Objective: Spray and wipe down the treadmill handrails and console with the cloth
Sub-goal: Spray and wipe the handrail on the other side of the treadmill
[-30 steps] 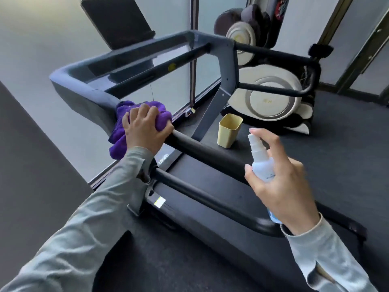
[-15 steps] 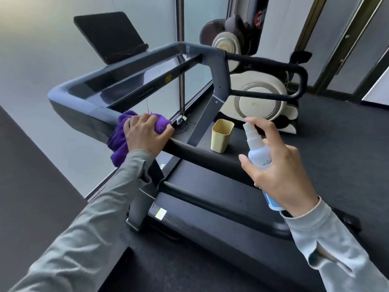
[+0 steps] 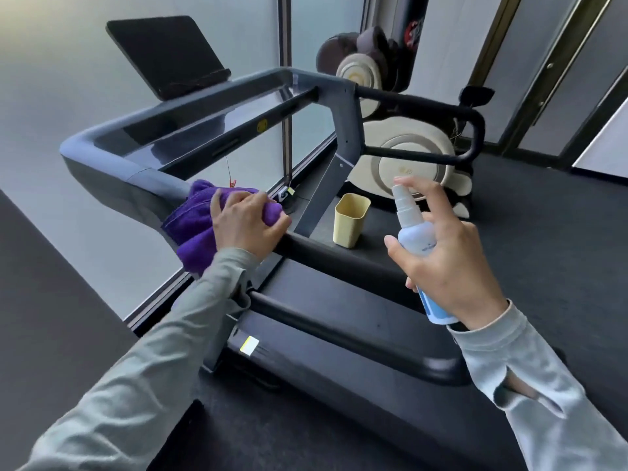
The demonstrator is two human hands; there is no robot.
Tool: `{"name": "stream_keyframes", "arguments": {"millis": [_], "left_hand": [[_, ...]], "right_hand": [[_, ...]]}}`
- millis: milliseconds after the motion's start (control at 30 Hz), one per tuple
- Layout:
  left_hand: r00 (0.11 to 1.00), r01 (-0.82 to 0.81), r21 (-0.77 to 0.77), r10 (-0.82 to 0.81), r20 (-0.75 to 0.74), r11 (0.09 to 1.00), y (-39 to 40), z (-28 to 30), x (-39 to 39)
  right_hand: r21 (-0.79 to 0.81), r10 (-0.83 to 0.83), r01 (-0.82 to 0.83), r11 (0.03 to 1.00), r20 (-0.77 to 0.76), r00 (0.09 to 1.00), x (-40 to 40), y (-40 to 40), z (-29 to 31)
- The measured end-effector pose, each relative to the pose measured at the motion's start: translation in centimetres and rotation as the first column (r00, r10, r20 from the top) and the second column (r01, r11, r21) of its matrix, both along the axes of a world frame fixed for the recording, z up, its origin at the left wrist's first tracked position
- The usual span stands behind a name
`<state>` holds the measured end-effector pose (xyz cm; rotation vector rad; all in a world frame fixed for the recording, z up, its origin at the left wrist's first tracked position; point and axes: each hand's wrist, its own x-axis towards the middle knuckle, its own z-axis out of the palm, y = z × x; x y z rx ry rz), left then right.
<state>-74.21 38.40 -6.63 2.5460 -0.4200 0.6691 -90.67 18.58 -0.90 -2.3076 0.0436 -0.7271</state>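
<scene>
Handrail (image 3: 339, 258) runs lengthwise from my left hand (image 3: 244, 222), fingers clamped on the purple cloth (image 3: 195, 226) atop it, toward my right hand (image 3: 448, 256) gripping the spray bottle (image 3: 416, 239) beside it.

fuzzy purple cloth (image 3: 197, 226), matt black handrail (image 3: 339, 256), glossy plastic console (image 3: 204, 130)

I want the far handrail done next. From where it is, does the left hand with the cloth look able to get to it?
Probably yes. The left hand grips the cloth on the near handrail; nothing stands between it and the far handrail, though it looks a long stretch across.
</scene>
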Motion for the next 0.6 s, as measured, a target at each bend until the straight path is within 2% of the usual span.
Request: {"name": "stream_keyframes", "arguments": {"millis": [133, 300, 433, 500, 600], "left_hand": [[0.994, 0.097, 0.014, -0.097, 0.041, 0.995, -5.8, -0.8, -5.8], [0.989, 0.115, -0.042, -0.110, 0.095, 0.993, -12.5, -1.1, -11.8], [0.981, 0.148, -0.059, -0.139, 0.138, 0.987, -19.1, -1.6, -17.5], [0.962, 0.193, -0.014, -0.186, 0.200, 0.981, -21.8, -2.7, -19.9], [0.907, 0.274, 0.207, -0.324, 0.268, 0.939, -24.2, -5.7, -22.5]], "right_hand": [[0.022, 0.017, -0.017, 1.000, -0.008, 1.000, -0.3, -3.4, 0.3], [0.142, 0.005, -0.015, 0.990, 0.069, 0.998, -3.5, -8.5, -0.3], [0.174, 0.011, -0.028, 0.984, 0.100, 0.995, -6.3, -12.5, -1.4], [0.171, 0.021, -0.039, 0.985, 0.105, 0.994, -7.5, -14.3, -1.9], [0.164, 0.043, -0.058, 0.985, 0.099, 0.994, -8.9, -16.6, -2.5]]}}
